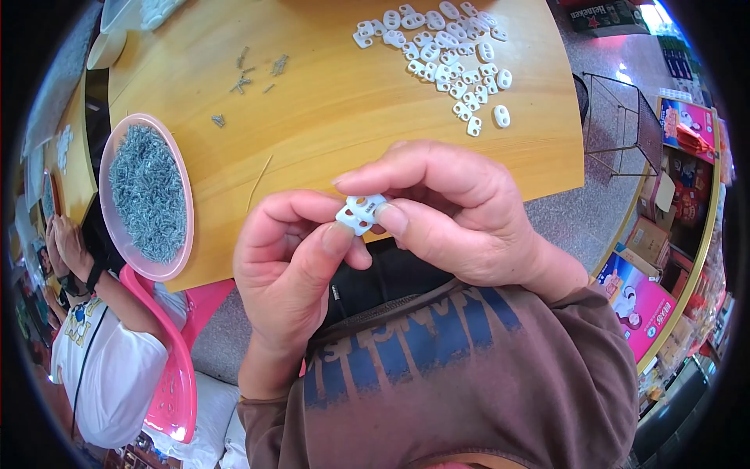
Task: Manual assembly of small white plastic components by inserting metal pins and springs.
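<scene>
Much bare tabletop lies between the pink bowl and the white pile. By the near edge, left grip and right grip both pinch the white piece between thumbs and fingers.

I wear a brown shirt, its cloth lightly creased, with a big dark blue print across the front (tall, blocky shapes with ragged, speckled edges). My left sleeve and my right sleeve are the same brown, and both end short of the wrist. Beyond the shirt, my trousers are black. My left hand and right hand are bare.
</scene>
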Tool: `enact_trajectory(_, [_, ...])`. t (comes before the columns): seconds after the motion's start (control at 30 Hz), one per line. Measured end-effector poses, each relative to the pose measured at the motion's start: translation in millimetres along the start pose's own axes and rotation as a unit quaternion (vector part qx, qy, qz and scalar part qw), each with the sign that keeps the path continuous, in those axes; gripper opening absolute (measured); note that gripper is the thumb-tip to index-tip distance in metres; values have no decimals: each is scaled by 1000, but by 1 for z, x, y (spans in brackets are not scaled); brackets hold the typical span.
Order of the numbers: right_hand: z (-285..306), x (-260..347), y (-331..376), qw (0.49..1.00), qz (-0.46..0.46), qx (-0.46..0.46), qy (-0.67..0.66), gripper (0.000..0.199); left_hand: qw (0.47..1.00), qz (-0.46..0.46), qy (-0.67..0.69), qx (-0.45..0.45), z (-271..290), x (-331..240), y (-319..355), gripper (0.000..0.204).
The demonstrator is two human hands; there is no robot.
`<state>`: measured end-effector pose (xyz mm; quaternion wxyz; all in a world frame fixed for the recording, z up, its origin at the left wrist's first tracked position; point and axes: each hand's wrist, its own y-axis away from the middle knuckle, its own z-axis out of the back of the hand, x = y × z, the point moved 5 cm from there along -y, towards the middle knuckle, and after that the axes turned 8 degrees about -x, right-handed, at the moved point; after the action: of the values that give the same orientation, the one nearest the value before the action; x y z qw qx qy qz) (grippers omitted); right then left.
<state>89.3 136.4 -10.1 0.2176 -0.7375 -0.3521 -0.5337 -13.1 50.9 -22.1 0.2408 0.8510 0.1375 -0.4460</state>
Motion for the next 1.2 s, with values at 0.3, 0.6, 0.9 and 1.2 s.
enact_trajectory(0.3, [0,7,-2,998,35,15,58,25,999,-44,-9,4,-4,-4,-2,29])
enact_trajectory(0.6, [-3,1,-4,993,-28,-50,-102,20,995,-90,-22,23,-2,-6,-5,22])
enact_trajectory(0.9, [0,-3,-6,990,-97,-31,-96,18,998,-55,-10,28,-1,-6,-9,19])
enact_trajectory(1.2, [-2,-3,-5,991,-81,-30,-98,23,998,-55,15,23,-1,-2,-8,24])
